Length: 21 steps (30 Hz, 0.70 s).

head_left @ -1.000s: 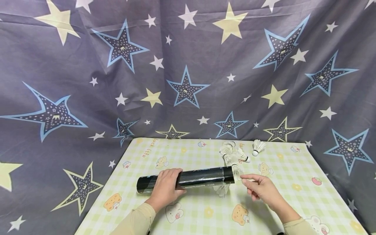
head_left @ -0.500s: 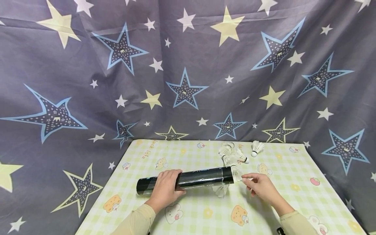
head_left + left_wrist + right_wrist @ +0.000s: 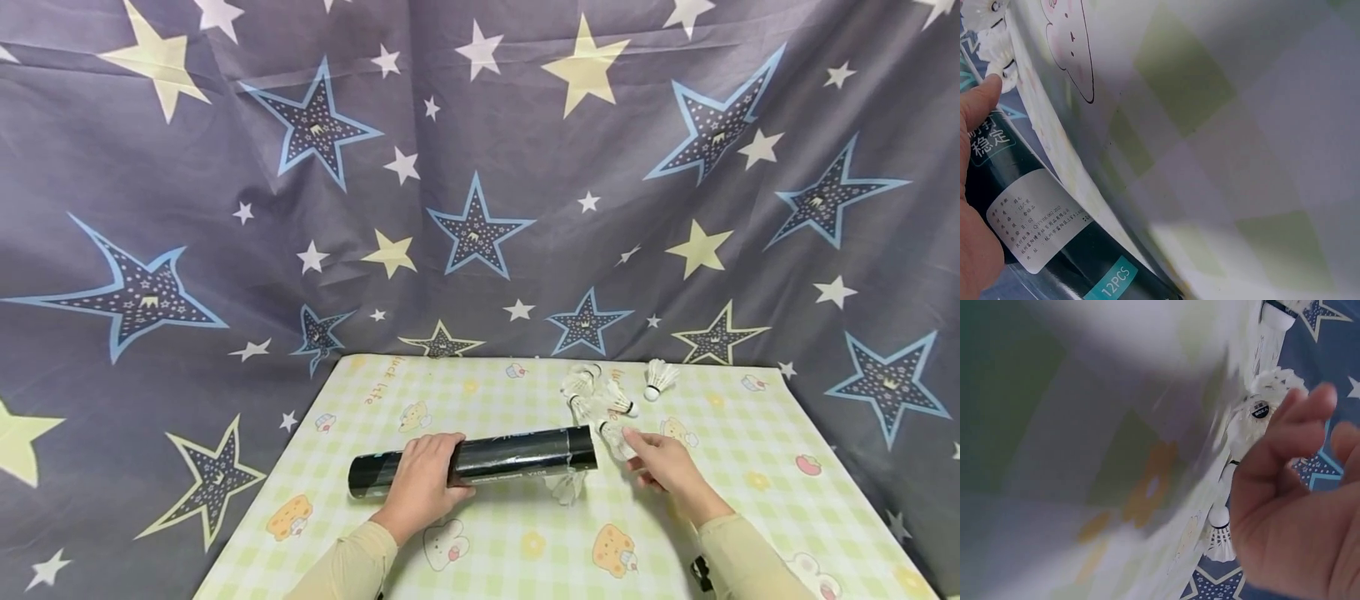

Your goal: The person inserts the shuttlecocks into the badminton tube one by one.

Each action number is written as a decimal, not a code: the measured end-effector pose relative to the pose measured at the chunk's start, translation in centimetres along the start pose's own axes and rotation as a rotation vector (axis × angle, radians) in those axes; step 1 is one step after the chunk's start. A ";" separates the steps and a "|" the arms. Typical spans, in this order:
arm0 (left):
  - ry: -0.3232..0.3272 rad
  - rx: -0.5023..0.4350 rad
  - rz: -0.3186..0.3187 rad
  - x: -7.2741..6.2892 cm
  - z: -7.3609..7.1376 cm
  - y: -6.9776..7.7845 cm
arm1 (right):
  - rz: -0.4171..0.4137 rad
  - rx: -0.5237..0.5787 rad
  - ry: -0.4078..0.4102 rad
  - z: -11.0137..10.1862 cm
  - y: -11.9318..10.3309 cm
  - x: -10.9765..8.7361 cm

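Note:
My left hand (image 3: pixel 423 483) grips a black shuttlecock tube (image 3: pixel 517 454) around its left half, holding it almost level over the table. The left wrist view shows the tube (image 3: pixel 1066 212) with a white label and a "12PCS" mark. Just right of the tube's right end, my right hand (image 3: pixel 667 467) pinches the feather skirt of a white shuttlecock (image 3: pixel 617 440), its base toward the tube. In the right wrist view this shuttlecock (image 3: pixel 1275 384) shows the inside of its skirt beside the curled fingers (image 3: pixel 1300 415). Whether the tube holds anything is hidden.
Behind the tube's right end lies a cluster of several shuttlecocks (image 3: pixel 581 382). Another shuttlecock (image 3: pixel 660 379) lies apart near the back edge. One more shuttlecock (image 3: pixel 566 486) shows partly below the tube. A star-patterned curtain (image 3: pixel 480 167) hangs behind the checked table (image 3: pixel 480 383).
The shuttlecock by the tube's mouth has shifted slightly right and turned, with my right hand's fingers now farther over its skirt. My left hand and the tube stay nearly still.

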<state>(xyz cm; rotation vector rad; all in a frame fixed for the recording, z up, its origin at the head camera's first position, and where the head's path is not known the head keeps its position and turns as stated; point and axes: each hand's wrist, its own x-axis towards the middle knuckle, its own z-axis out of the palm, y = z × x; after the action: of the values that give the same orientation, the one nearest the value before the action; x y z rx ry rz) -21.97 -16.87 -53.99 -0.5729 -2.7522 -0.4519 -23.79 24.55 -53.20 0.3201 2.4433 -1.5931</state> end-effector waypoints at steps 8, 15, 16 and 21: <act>-0.004 -0.009 0.009 0.0 -0.1 0.0 | 0.000 -0.075 0.128 -0.7 0.6 1.6; 0.014 0.007 0.015 0.0 0.1 -0.2 | -0.030 -0.022 0.123 -0.3 0.6 2.2; 0.016 0.009 0.015 0.0 0.1 -0.2 | -0.036 -0.016 0.110 -0.1 0.5 2.2; 0.015 0.012 0.018 0.0 0.1 -0.2 | -0.074 -0.096 0.119 0.7 0.4 2.5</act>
<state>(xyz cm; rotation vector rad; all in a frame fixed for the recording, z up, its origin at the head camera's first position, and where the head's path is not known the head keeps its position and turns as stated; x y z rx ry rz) -22.11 -17.03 -54.18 -0.5882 -2.7315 -0.4329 -26.00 24.25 -54.58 0.3212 2.6402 -1.5203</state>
